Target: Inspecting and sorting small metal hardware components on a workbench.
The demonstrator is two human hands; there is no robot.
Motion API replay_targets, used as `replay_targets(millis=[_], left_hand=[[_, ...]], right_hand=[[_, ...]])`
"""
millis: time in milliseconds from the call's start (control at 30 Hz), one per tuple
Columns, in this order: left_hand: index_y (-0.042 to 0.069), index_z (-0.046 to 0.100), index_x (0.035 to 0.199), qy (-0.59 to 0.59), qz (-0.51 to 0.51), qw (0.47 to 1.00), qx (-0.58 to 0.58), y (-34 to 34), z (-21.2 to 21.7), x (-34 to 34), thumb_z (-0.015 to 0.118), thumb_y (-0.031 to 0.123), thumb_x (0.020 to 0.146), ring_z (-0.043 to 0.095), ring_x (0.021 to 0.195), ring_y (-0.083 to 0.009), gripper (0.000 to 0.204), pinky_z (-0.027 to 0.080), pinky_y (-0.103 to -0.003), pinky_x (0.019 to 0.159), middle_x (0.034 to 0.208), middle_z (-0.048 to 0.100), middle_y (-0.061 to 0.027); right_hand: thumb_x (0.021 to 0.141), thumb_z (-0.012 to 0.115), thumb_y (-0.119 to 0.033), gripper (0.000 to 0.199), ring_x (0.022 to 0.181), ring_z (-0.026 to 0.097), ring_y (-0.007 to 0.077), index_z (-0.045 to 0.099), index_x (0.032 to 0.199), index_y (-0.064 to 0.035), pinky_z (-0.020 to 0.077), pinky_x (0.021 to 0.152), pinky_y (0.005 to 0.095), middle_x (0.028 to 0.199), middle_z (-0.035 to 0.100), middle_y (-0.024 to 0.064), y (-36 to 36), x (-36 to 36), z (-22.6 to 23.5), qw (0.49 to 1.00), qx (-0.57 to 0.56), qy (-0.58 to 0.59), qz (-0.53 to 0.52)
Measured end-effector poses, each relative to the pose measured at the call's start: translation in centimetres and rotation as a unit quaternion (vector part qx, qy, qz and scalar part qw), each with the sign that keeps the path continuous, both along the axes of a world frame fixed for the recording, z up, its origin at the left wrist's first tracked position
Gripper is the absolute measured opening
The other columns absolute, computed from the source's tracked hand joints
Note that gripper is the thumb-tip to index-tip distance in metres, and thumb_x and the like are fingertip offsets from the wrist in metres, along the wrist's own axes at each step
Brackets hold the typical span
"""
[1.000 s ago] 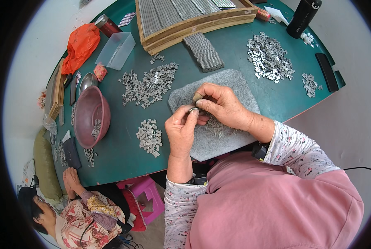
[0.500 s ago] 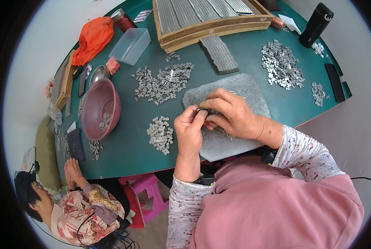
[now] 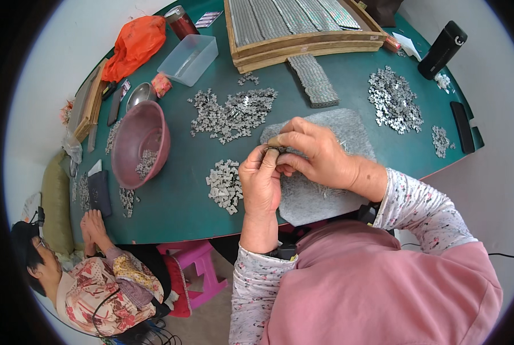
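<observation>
Over the grey felt mat (image 3: 308,208), both my hands meet at their fingertips. My left hand (image 3: 261,179) is closed, its thumb and fingers pinching a small dark metal piece (image 3: 277,149) that is mostly hidden. Across from it, the bent fingers and thumb of my right hand (image 3: 321,154) press on the same piece. Thin silvery pins (image 3: 327,192) lie scattered on the mat beneath my right hand. Left of my left hand is a pile of flat grey metal plates (image 3: 225,187). Farther off lies a wider heap of small metal parts (image 3: 234,114).
Beyond the mat are a block of stacked metal strips (image 3: 314,80) and a wooden tray (image 3: 308,45) of metal rows. More parts (image 3: 395,100) lie right, near a black bottle (image 3: 442,50). A pink bowl (image 3: 160,144) stands left; a co-worker (image 3: 104,287) sits beyond it.
The view has shifted a little, so the table things sit slightly farther right. My right fingertips have drawn in over the metal piece, which shows less now.
</observation>
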State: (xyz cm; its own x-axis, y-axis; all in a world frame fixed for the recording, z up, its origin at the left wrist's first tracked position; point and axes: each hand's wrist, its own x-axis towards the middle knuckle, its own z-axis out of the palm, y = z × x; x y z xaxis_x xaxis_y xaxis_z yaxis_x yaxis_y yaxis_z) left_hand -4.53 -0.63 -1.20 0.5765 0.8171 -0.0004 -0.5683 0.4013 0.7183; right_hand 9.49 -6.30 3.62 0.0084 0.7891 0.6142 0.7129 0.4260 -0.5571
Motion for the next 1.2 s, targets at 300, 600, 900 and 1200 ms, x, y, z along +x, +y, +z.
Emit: replay_targets(millis=[300,600,900,1200], left_hand=[[-0.001,0.063,0.094,0.087,0.044,0.994,0.057,0.0,0.3,0.2,0.057,0.009,0.096,0.063,0.06,-0.0154,0.012,0.05,-0.025,0.053,0.077,0.065,-0.0082],[-0.002,0.062,0.094,0.193,0.053,0.976,0.091,-0.1,0.0,0.2,0.055,0.011,0.097,0.066,0.061,-0.0188,0.015,0.052,-0.026,0.053,0.078,0.066,-0.0105],[-0.005,0.063,0.101,0.189,0.055,0.971,0.134,-0.3,0.0,0.5,0.052,0.009,0.098,0.067,0.063,-0.0201,0.018,0.054,-0.028,0.056,0.082,0.067,-0.0127],[-0.005,0.064,0.101,0.188,0.042,0.967,0.169,-0.4,0.1,0.5,0.054,0.008,0.097,0.068,0.067,-0.0199,0.017,0.056,-0.029,0.058,0.083,0.069,-0.0138]], right_hand=[[0.083,0.069,-0.014,0.019,0.083,0.062,0.0311,0.07,0.099,-0.004,0.0515,0.068,0.0397,0.089,0.061,0.0113,0.7,4.4,1.4,0.997,-0.058,0.05,0.033],[0.077,0.069,-0.013,0.01,0.086,0.062,0.0303,0.07,0.081,-0.0042,0.0514,0.076,0.0407,0.083,0.062,0.0109,-1.6,5.5,-0.1,0.965,-0.157,-0.185,-0.1],[0.072,0.067,-0.013,0.012,0.087,0.061,0.0295,0.067,0.079,-0.0021,0.0499,0.077,0.0368,0.084,0.063,0.0135,-1.1,2.8,-0.5,0.924,-0.189,-0.294,-0.156],[0.077,0.062,-0.009,0.017,0.084,0.06,0.0302,0.059,0.089,0.0008,0.0496,0.072,0.0377,0.088,0.061,0.0166,-1.0,3.6,-1.7,0.917,-0.174,-0.327,-0.145]])
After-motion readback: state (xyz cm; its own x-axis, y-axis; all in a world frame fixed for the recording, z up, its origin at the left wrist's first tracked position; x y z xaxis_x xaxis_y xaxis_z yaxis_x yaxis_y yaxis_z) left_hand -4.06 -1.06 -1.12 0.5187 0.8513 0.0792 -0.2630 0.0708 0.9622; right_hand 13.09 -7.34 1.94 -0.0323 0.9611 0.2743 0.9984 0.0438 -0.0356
